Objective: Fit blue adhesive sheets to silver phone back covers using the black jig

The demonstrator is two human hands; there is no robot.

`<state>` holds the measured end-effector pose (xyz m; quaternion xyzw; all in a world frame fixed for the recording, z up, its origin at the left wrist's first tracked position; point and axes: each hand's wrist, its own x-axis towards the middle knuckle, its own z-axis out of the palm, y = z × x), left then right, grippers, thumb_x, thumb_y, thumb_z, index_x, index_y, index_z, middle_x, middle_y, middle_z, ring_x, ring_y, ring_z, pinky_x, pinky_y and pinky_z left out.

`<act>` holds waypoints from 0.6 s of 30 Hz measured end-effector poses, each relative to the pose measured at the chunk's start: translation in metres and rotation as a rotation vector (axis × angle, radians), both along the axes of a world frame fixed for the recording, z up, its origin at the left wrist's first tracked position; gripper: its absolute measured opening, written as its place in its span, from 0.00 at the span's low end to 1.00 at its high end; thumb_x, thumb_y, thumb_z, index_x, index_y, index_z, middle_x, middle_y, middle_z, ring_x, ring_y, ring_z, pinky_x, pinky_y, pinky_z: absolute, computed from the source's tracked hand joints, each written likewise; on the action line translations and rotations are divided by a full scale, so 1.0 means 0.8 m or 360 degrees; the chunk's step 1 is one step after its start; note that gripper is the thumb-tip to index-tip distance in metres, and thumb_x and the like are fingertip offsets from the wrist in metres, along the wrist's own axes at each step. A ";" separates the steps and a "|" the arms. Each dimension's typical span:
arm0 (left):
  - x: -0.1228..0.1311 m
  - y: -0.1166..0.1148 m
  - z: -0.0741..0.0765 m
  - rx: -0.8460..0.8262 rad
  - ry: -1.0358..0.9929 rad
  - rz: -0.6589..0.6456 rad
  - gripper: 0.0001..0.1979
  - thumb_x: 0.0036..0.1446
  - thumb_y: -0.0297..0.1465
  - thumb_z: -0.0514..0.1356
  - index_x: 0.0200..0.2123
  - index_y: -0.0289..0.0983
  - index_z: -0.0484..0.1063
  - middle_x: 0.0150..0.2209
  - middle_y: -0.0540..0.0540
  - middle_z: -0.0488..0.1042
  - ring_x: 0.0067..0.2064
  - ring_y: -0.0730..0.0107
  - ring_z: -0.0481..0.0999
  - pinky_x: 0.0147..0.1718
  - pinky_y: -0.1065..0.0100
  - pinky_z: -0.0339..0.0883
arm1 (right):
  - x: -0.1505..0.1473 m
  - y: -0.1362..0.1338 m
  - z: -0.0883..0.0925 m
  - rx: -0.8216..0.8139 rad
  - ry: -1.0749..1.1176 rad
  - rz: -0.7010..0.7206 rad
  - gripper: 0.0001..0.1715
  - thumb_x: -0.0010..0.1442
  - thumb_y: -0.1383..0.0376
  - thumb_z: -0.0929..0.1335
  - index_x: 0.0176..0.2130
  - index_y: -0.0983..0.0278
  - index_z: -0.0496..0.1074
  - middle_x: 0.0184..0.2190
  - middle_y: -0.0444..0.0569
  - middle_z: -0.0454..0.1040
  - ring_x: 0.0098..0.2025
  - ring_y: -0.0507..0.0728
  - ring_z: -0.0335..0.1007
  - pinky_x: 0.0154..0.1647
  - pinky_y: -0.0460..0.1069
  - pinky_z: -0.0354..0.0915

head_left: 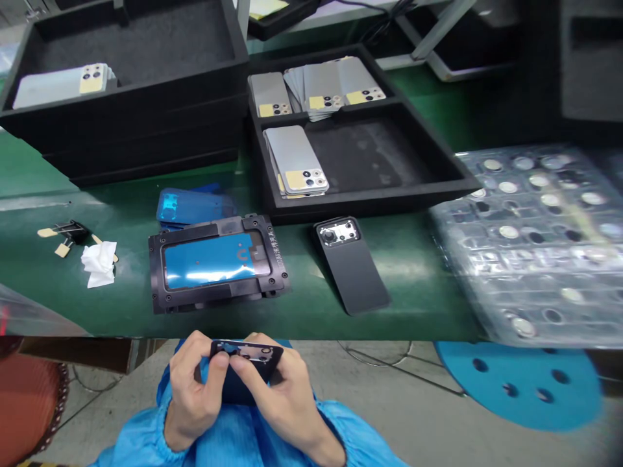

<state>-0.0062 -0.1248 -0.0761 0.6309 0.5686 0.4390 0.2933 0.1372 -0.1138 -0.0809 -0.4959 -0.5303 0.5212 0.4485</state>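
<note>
Below the table's front edge, my left hand and my right hand grip a dark phone back cover between them. Both thumbs press close together near its camera cutout area. My fingers curl behind the cover, partly hidden. On the table ahead lies a black fixture framing a blue-filmed panel. Right of it rests another dark grey phone back cover, its camera area at the far end. Behind the fixture sit blue film-covered panels.
Stacked black trays stand at the back left. A black divided tray holds several silver phone covers. Clear plastic trays with round parts lie at right. Crumpled tissue and a binder clip are at left. A blue stool stands below.
</note>
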 end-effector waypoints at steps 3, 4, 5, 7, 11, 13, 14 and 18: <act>0.005 -0.005 0.002 -0.0007 0.0052 0.0041 0.12 0.65 0.26 0.55 0.27 0.39 0.63 0.24 0.56 0.61 0.24 0.78 0.61 0.23 0.76 0.56 | -0.001 -0.003 -0.001 0.0016 0.0007 0.0014 0.13 0.65 0.65 0.68 0.28 0.64 0.73 0.23 0.42 0.72 0.23 0.50 0.69 0.25 0.42 0.65; 0.005 -0.005 0.002 -0.0015 0.0060 0.0045 0.12 0.65 0.26 0.55 0.27 0.39 0.63 0.24 0.55 0.61 0.24 0.78 0.61 0.23 0.76 0.56 | -0.002 -0.004 -0.001 0.0034 0.0000 0.0002 0.12 0.65 0.65 0.68 0.28 0.64 0.73 0.23 0.42 0.73 0.23 0.50 0.70 0.25 0.42 0.65; 0.005 -0.006 0.002 -0.0022 0.0059 0.0043 0.12 0.65 0.25 0.55 0.27 0.39 0.63 0.24 0.55 0.61 0.24 0.78 0.61 0.24 0.76 0.56 | -0.003 -0.005 -0.001 0.0061 -0.0013 -0.0015 0.12 0.65 0.66 0.68 0.29 0.63 0.74 0.23 0.42 0.73 0.23 0.50 0.71 0.25 0.42 0.66; 0.003 -0.006 0.001 -0.0035 0.0066 0.0041 0.13 0.65 0.25 0.55 0.26 0.39 0.62 0.24 0.55 0.60 0.25 0.77 0.61 0.24 0.76 0.56 | -0.005 -0.006 0.000 0.0126 -0.0049 -0.0047 0.11 0.65 0.67 0.68 0.29 0.63 0.74 0.23 0.42 0.74 0.23 0.50 0.72 0.26 0.42 0.67; -0.001 -0.004 -0.002 -0.0124 0.0039 0.0046 0.13 0.66 0.27 0.56 0.26 0.38 0.65 0.24 0.54 0.63 0.25 0.77 0.63 0.25 0.75 0.57 | -0.006 -0.001 -0.001 0.0211 -0.0109 -0.0091 0.13 0.65 0.67 0.68 0.28 0.64 0.72 0.22 0.42 0.72 0.21 0.50 0.70 0.22 0.42 0.65; 0.000 -0.002 -0.004 -0.0303 -0.0066 0.0053 0.13 0.67 0.31 0.58 0.27 0.38 0.68 0.25 0.53 0.66 0.26 0.76 0.66 0.27 0.75 0.60 | -0.006 0.004 -0.002 0.0272 -0.0160 -0.0120 0.14 0.65 0.68 0.68 0.27 0.63 0.71 0.21 0.42 0.71 0.21 0.50 0.68 0.22 0.43 0.64; 0.001 0.000 -0.005 -0.0410 -0.0172 0.0067 0.13 0.67 0.33 0.58 0.28 0.38 0.70 0.26 0.53 0.68 0.28 0.75 0.67 0.28 0.75 0.62 | -0.006 0.006 -0.002 0.0315 -0.0190 -0.0139 0.14 0.66 0.69 0.67 0.27 0.63 0.71 0.21 0.43 0.71 0.22 0.51 0.68 0.23 0.44 0.64; 0.001 0.005 -0.008 -0.0711 -0.1026 0.0247 0.09 0.63 0.37 0.65 0.32 0.38 0.75 0.30 0.51 0.73 0.32 0.76 0.71 0.34 0.77 0.64 | -0.007 -0.001 0.008 0.0568 -0.0275 -0.0082 0.14 0.72 0.59 0.64 0.39 0.63 0.74 0.31 0.49 0.79 0.30 0.55 0.74 0.33 0.48 0.69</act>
